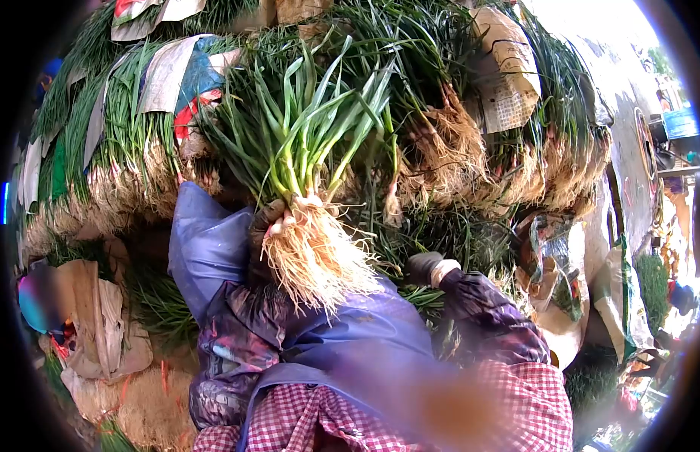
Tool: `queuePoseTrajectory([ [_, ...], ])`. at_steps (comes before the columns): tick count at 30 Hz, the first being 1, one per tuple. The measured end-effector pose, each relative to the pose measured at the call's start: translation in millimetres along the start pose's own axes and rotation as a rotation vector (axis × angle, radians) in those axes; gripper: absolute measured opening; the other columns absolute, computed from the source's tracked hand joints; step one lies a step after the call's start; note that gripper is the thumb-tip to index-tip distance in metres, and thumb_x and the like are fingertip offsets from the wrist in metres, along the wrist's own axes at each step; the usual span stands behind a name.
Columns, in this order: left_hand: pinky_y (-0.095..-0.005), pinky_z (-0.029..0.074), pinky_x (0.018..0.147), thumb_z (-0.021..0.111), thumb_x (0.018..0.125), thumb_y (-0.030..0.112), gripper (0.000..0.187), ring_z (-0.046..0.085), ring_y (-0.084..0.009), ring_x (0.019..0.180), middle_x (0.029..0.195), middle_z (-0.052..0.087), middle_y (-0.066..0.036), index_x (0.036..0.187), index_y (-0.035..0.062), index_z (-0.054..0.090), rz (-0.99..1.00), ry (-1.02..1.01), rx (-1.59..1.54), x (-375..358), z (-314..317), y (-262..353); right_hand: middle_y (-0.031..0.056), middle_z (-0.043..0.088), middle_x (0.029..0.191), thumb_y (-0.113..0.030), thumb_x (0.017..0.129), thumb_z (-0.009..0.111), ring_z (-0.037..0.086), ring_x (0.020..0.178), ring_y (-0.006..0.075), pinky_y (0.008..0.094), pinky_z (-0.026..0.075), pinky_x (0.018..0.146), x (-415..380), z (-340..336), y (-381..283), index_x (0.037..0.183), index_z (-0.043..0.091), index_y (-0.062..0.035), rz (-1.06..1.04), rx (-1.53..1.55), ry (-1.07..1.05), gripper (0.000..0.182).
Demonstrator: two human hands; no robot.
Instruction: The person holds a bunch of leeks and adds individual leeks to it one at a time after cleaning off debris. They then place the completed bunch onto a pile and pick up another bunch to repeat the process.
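Observation:
My left hand, in a glove, is wrapped round the base of a bunch of green plants. Its long leaves point up and its pale, stringy roots hang over the blue apron. The bunch partly hides the hand. To the right, my right hand, in a dark glove, is beside loose green leaves. Its fingers are too small and dark to make out.
Rows of rooted green bunches lie across the far side, partly covered by sacks. A brown sack is at the left. Plastic bags lie right. Part of another person shows at the left edge.

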State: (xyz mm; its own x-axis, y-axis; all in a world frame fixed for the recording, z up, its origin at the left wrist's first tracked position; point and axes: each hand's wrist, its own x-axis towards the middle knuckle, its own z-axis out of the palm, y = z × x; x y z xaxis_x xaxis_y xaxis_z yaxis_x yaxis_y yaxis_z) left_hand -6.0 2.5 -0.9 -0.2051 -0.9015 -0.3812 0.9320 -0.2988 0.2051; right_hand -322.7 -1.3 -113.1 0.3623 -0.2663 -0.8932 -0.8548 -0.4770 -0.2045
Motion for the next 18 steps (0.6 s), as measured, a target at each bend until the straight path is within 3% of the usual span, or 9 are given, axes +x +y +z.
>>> queuePoseTrajectory([
  [2, -0.0339, 0.052, 0.071, 0.055, 0.088, 0.02, 0.021, 0.06, -0.0214, 0.071, 0.077, 0.063, -0.01, 0.093, 0.0006, 0.06, 0.006, 0.004, -0.005, -0.7, -1.2, 0.6, 0.0114, 0.069, 0.087, -0.056, 0.083, 0.059, 0.066, 0.08, 0.0243, 0.0363, 0.052, 0.075, -45.1, -76.5, -34.3, 0.098, 0.07, -0.0094, 0.148, 0.052, 0.118, 0.05],
  [4, -0.0339, 0.052, 0.071, 0.055, 0.088, 0.02, 0.021, 0.061, -0.0215, 0.071, 0.077, 0.063, -0.01, 0.093, 0.0004, 0.06, 0.005, 0.006, 0.006, 0.0, 0.9, 0.0, 0.0111, 0.069, 0.092, -0.061, 0.079, 0.059, 0.066, 0.078, 0.0231, 0.0368, 0.052, 0.074, -36.1, -97.7, -25.0, 0.109, 0.064, -0.0083, 0.074, 0.514, 0.901, 0.061],
  [6, -0.034, 0.052, 0.071, 0.055, 0.087, 0.02, 0.021, 0.061, -0.0217, 0.072, 0.077, 0.063, -0.01, 0.093, 0.0002, 0.06, 0.002, 0.006, 0.011, 0.2, 1.5, -0.5, 0.0121, 0.068, 0.1, -0.062, 0.076, 0.063, 0.065, 0.079, 0.0236, 0.0362, 0.052, 0.074, -58.4, -154.1, -46.2, 0.115, 0.058, -0.0058, -0.03, 0.905, 1.192, 0.069],
  [8, -0.034, 0.052, 0.072, 0.055, 0.087, 0.02, 0.021, 0.061, -0.0218, 0.072, 0.077, 0.063, -0.01, 0.093, 0.0, 0.06, -0.005, -0.003, 0.017, 0.1, 1.6, 0.9, 0.0103, 0.067, 0.1, -0.059, 0.075, 0.065, 0.065, 0.081, 0.0206, 0.0333, 0.051, 0.073, -45.4, -193.1, -50.8, 0.114, 0.059, -0.0081, -0.125, 1.03, 1.149, 0.064],
  [10, -0.034, 0.052, 0.072, 0.055, 0.087, 0.02, 0.021, 0.061, -0.022, 0.072, 0.077, 0.063, -0.011, 0.094, -0.0002, 0.06, -0.018, -0.012, 0.018, -0.2, -0.4, 1.2, 0.0066, 0.067, 0.093, -0.052, 0.079, 0.065, 0.063, 0.079, 0.0173, 0.0301, 0.05, 0.073, -30.3, -225.8, -56.7, 0.111, 0.062, -0.0119, 0.0, 0.684, 1.023, 0.051],
  [13, -0.0341, 0.052, 0.072, 0.055, 0.087, 0.019, 0.021, 0.061, -0.0222, 0.072, 0.077, 0.063, -0.011, 0.094, -0.0005, 0.06, -0.042, -0.033, 0.026, -4.4, 0.3, 1.5, 0.0037, 0.061, 0.068, -0.037, 0.087, 0.063, 0.057, 0.057, 0.0164, 0.0301, 0.051, 0.057, -14.0, -265.7, -32.3, 0.091, 0.071, -0.0169, 0.018, 0.406, 1.45, 0.022],
  [14, -0.0341, 0.052, 0.072, 0.055, 0.087, 0.019, 0.021, 0.061, -0.0223, 0.072, 0.077, 0.063, -0.011, 0.094, -0.0006, 0.06, -0.049, -0.04, 0.03, -6.8, 0.9, 1.4, 0.0016, 0.062, 0.069, -0.026, 0.084, 0.065, 0.058, 0.057, 0.0186, 0.0319, 0.051, 0.055, -21.0, -290.1, -11.7, 0.083, 0.069, -0.0186, -0.252, 0.967, 1.487, 0.009],
  [17, -0.0342, 0.052, 0.073, 0.055, 0.087, 0.019, 0.022, 0.061, -0.0225, 0.073, 0.077, 0.063, -0.012, 0.094, -0.0009, 0.06, -0.097, -0.046, 0.049, -18.0, 8.0, -4.5, 0.0036, 0.063, 0.067, -0.012, 0.071, 0.07, 0.058, 0.056, 0.0205, 0.0333, 0.048, 0.05, -29.1, -347.2, 102.0, 0.073, 0.061, -0.0145, -0.135, 0.188, 1.766, 0.01],
  [18, -0.0342, 0.052, 0.073, 0.055, 0.087, 0.019, 0.022, 0.061, -0.0226, 0.073, 0.077, 0.063, -0.012, 0.094, -0.001, 0.06, -0.107, -0.048, 0.058, -22.1, 10.7, -5.7, 0.0034, 0.063, 0.067, -0.013, 0.073, 0.069, 0.058, 0.055, 0.0194, 0.0322, 0.047, 0.048, -37.0, -361.8, 125.9, 0.075, 0.061, -0.0147, -0.272, 0.625, 1.686, 0.008],
])
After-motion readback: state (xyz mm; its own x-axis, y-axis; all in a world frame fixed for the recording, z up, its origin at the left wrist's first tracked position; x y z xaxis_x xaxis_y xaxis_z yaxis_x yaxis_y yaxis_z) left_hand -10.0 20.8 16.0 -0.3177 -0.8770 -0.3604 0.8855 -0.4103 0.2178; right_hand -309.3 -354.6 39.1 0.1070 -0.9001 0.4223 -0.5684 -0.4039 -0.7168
